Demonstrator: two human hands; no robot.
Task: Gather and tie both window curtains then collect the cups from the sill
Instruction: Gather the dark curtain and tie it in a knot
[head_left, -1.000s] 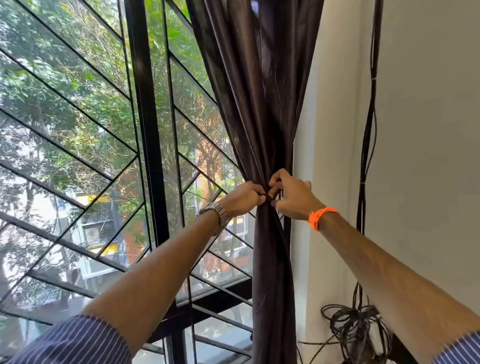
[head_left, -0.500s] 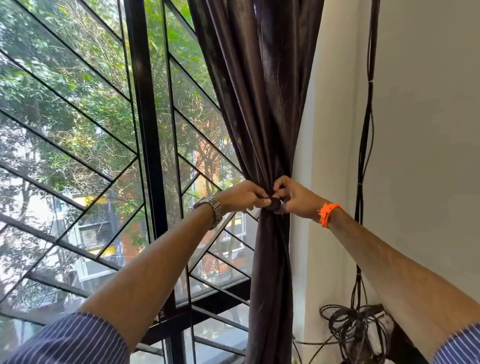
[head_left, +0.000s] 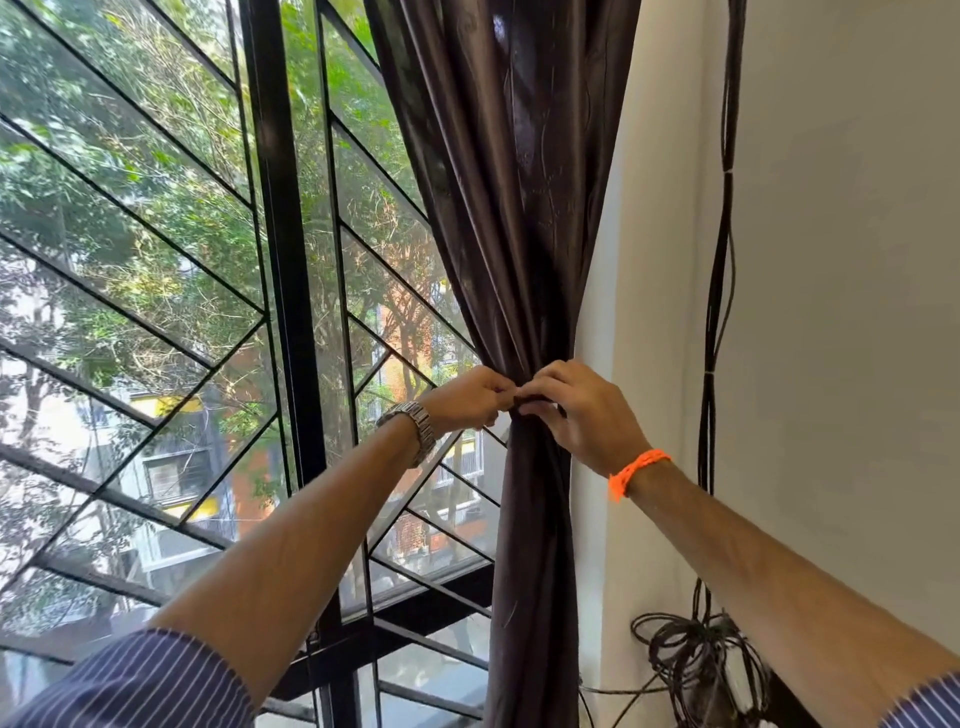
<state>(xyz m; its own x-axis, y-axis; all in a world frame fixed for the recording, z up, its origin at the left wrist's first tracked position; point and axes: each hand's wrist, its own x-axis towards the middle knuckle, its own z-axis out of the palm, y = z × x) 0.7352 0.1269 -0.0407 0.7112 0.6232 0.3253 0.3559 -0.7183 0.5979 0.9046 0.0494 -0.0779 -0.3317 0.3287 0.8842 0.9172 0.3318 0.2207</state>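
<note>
A dark brown curtain (head_left: 524, 208) hangs bunched into a narrow column at the window's right edge, next to the wall. At its waist a dark tie band (head_left: 531, 401) wraps the gathered cloth. My left hand (head_left: 467, 400) pinches the band's end from the left with curled fingers. My right hand (head_left: 576, 415) grips the band from the right, fingers curled over it. The two hands meet at the band, fingertips almost touching. No cups or sill are in view.
A window with a black frame (head_left: 283, 291) and diagonal bars fills the left. A bare white wall (head_left: 841, 291) is on the right, with black cables (head_left: 719, 260) running down it to a tangled coil (head_left: 691, 660) below.
Both hands stayed at the curtain's waist, working the tie band. The right hand shifted slightly over the band; the curtain stays gathered.
</note>
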